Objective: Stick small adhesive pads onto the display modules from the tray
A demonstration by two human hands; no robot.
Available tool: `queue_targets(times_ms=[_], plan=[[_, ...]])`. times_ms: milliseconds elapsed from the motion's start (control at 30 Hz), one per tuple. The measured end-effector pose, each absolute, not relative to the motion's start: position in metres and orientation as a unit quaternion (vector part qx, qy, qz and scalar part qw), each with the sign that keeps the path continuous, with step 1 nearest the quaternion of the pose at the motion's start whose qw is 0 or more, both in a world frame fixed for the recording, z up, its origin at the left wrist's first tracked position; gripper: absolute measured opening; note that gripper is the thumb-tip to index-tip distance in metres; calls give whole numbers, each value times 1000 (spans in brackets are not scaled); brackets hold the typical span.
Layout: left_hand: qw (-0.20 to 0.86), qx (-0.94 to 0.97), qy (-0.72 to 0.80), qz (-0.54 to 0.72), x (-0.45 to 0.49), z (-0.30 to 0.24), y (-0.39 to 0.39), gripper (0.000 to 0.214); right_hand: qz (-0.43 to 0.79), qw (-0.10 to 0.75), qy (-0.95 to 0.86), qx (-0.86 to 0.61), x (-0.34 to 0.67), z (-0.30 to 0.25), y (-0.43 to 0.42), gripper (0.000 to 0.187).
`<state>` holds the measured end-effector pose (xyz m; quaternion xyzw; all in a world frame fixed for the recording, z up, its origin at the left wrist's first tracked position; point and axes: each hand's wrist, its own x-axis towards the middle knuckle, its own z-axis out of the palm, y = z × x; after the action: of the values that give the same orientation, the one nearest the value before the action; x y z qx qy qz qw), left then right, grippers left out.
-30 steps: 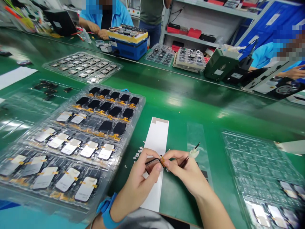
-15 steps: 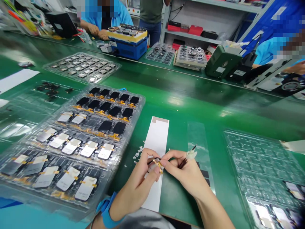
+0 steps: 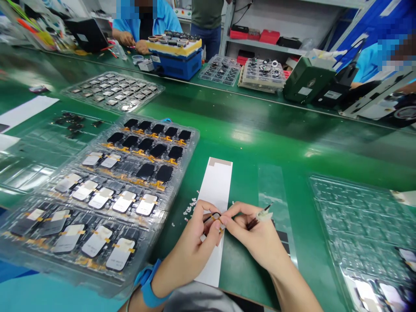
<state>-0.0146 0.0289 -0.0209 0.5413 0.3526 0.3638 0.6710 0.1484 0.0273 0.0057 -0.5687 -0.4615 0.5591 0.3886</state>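
Observation:
Over a white paper strip [image 3: 216, 182], my left hand [image 3: 191, 249] is closed on a small display screen [image 3: 214, 216] with a dark rim and an orange flex cable. My right hand [image 3: 258, 236] meets it from the right, thumb and forefinger pinched at the screen's edge. A slim dark tool [image 3: 264, 213] with a whitish wrap lies held across the right hand, its thin tip pointing up and away. Fingers hide most of the screen. Small white scraps [image 3: 189, 208] lie left of the strip.
On the left a clear tray [image 3: 191, 145] bears rows of similar screens, some black side up, some silver. Another clear tray [image 3: 338, 208] stands right, with a few screens near its front. A clear film sheet [image 3: 271, 182] lies beside the strip. Co-workers sit behind a blue box [image 3: 182, 65].
The orange flex cable, raised between my fingers before, now lies lower against the screen. The tool in my right hand has tilted slightly. The whole view has shifted a little.

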Motion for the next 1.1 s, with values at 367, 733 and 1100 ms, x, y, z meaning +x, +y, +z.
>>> queue_targets(times_ms=[367,733,1100], plan=[[484,665,458,337,-12,-20,34,10,374,572,-447,-577,162,10,103,53],[325,784,438,296,-5,-32,43,13,373,589,-411,-588,147,-52,160,43],[315,792,428,300,-7,-33,44,14,416,595,-407,-554,145,-45,157,43]])
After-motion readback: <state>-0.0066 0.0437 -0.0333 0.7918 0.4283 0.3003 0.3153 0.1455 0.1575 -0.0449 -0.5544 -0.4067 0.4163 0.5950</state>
